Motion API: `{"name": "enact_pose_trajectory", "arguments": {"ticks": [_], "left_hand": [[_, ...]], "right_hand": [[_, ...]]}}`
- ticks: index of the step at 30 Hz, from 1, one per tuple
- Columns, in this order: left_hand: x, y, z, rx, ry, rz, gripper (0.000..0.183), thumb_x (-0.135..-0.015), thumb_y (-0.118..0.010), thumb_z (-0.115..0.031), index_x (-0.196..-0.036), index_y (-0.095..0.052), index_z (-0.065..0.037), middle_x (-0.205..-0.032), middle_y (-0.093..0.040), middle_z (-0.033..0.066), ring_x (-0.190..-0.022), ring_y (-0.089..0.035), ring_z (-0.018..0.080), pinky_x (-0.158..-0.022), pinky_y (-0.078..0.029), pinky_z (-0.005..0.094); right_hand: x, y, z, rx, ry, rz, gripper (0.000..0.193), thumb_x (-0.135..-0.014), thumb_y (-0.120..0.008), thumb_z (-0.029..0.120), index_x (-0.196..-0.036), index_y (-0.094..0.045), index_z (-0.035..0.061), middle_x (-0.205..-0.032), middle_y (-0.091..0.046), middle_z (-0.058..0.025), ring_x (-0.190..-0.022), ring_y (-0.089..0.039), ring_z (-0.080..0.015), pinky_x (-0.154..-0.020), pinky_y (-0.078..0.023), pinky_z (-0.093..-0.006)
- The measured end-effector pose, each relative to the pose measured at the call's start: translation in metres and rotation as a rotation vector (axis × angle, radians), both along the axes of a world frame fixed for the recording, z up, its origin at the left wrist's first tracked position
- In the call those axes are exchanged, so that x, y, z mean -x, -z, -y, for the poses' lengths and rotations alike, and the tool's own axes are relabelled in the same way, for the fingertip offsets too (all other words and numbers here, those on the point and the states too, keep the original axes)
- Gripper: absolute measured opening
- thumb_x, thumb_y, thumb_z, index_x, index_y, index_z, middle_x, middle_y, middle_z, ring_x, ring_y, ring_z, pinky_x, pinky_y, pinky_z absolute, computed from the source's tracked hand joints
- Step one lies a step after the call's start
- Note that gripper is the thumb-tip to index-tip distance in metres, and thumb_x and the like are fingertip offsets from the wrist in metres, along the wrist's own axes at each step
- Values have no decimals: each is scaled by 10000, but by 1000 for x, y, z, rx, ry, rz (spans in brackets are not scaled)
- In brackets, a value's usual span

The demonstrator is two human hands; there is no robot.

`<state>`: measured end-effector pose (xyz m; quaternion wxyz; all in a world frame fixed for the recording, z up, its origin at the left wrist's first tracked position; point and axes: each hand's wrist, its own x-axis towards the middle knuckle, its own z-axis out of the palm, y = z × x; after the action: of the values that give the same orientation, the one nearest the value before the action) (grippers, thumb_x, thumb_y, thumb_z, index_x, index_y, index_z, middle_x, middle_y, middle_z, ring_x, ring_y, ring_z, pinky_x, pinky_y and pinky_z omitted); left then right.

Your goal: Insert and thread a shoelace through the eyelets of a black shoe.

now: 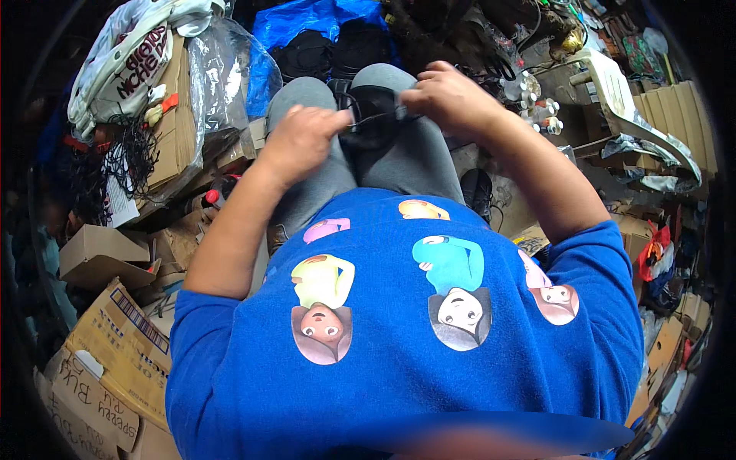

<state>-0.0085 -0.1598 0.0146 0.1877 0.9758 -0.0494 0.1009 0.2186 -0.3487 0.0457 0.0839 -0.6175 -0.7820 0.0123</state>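
Between my knees lies a black strappy item, dark and blurred, its exact kind not clear. My left hand is closed at its left side, fingers curled and thumb stretched along its edge. Higher up on the right, my right hand pinches its other side, slightly smeared by motion. The black item spans the gap between both hands, over my grey trousers. My fingertips are partly hidden behind the item and the hands themselves.
Black footwear-like things lie on blue plastic ahead. Left are cardboard with clear plastic, tangled black cords and a printed white cloth bag. A black shoe, small bottles and a broken white chair stand right.
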Motion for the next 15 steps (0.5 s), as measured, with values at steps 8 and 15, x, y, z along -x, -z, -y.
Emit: {"name": "enact_pose_trajectory", "arguments": {"ticks": [8,15], "left_hand": [[37,-84,-35,1077,-568,67,101,-850,-614,-99,-863,-610,2,-768,-594,38,-712,-554,93,-692,-449,244],[3,-89,39,1473,261,-401,268,-953,-474,-277,-922,-552,-23,-813,-602,65,-743,-598,158,-651,-468,261]], "right_hand": [[-12,-34,10,62,668,-1310,225,-844,-647,244,-882,-630,23,-757,-598,-15,-726,-550,-81,-657,-430,-225],[52,-26,-25,241,170,-1718,243,-936,-508,318,-914,-544,79,-717,-493,15,-622,-436,-73,-598,-403,-239]]}}
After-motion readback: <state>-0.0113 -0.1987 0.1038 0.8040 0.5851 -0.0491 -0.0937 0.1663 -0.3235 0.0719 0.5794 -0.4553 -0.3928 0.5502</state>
